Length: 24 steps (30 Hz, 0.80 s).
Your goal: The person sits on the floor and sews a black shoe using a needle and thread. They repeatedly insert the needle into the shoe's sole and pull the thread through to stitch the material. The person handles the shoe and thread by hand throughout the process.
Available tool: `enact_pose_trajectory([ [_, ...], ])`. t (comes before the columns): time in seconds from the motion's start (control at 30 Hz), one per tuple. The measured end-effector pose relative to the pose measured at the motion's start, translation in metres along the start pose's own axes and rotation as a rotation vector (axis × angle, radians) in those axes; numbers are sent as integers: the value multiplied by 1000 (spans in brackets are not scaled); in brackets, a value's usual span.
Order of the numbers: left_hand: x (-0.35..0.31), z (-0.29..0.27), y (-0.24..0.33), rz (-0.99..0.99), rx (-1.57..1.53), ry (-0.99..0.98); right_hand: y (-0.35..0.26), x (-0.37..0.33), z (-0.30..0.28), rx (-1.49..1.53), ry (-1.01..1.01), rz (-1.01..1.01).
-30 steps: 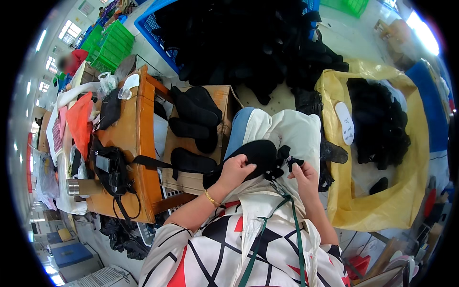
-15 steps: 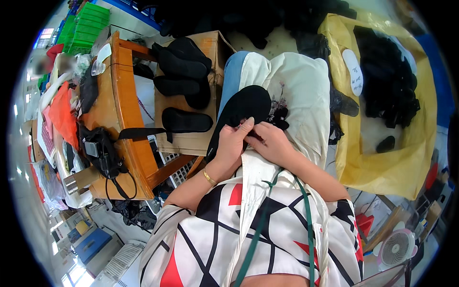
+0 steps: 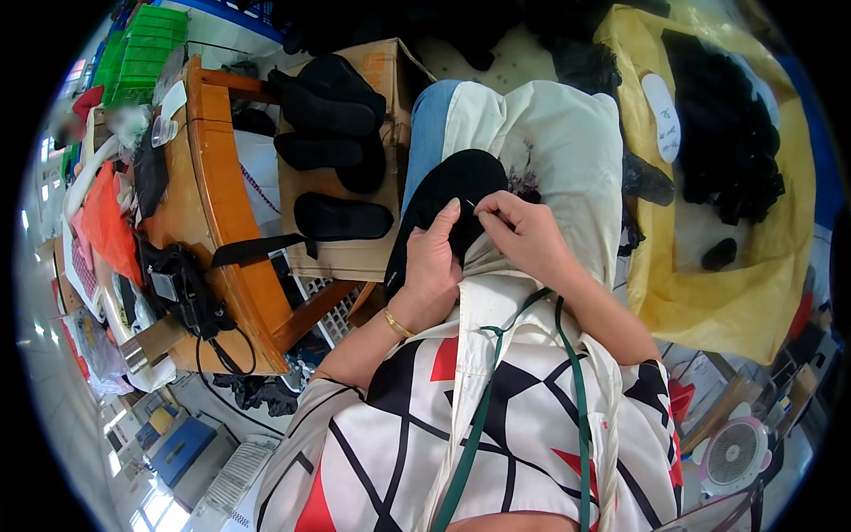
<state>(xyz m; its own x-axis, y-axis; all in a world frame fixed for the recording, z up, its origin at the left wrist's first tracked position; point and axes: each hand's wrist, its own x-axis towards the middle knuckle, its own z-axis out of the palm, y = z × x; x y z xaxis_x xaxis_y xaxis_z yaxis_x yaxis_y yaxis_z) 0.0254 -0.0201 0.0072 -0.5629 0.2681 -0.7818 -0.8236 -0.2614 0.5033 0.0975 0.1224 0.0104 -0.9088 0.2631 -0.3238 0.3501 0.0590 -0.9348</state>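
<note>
"Where is the shoe sitting, as you're seeing it?"

"I'm standing close by. Taking twelve o'clock as straight ahead of the seated person, a black shoe is lying across the lap, slanting from seven o'clock up toward one."

"And the hands?"

"The left hand is curling partly closed around the shoe's near part, thumb lying up along it; the fingers are mostly hiding, so I can't tell how firmly they're gripping. The right hand, at about three o'clock of the shoe, is pinching thumb and forefinger nearly together on a thin pale sliver, perhaps a needle. It's too small for me to be sure."

"How would the shoe be handling?"

"My judgement: light, with a soft, cloth-like face that isn't looking slippery or fragile, and probably some stiffness along its length. I'd be holding it by the long edge, as the left hand is doing. The sliver is probably easy to drop, so a fingertip pinch is suiting it."

"What's lying around them?"

"At nine to ten o'clock, other black shoes are resting on a cardboard box. At three, a yellow bag is holding dark pieces."
</note>
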Motion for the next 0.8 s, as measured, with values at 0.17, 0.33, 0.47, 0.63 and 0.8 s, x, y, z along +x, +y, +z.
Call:
enact_pose_trajectory([
  [0.17,-1,3,-1,102,81,-96,-2,-1,-2,-62,-27,-53],
  [0.33,-2,0,-1,104,146,-122,0,0,-2,-96,-17,-100],
  [0.47,0,2,-7,130,152,-68,0,1,-2,-112,-20,-117],
  [0.63,-1,3,-7,127,191,-69,2,3,-3,-131,-41,-109],
  [0.8,-7,1,0,64,224,-73,-2,1,-3,-95,-53,-66],
])
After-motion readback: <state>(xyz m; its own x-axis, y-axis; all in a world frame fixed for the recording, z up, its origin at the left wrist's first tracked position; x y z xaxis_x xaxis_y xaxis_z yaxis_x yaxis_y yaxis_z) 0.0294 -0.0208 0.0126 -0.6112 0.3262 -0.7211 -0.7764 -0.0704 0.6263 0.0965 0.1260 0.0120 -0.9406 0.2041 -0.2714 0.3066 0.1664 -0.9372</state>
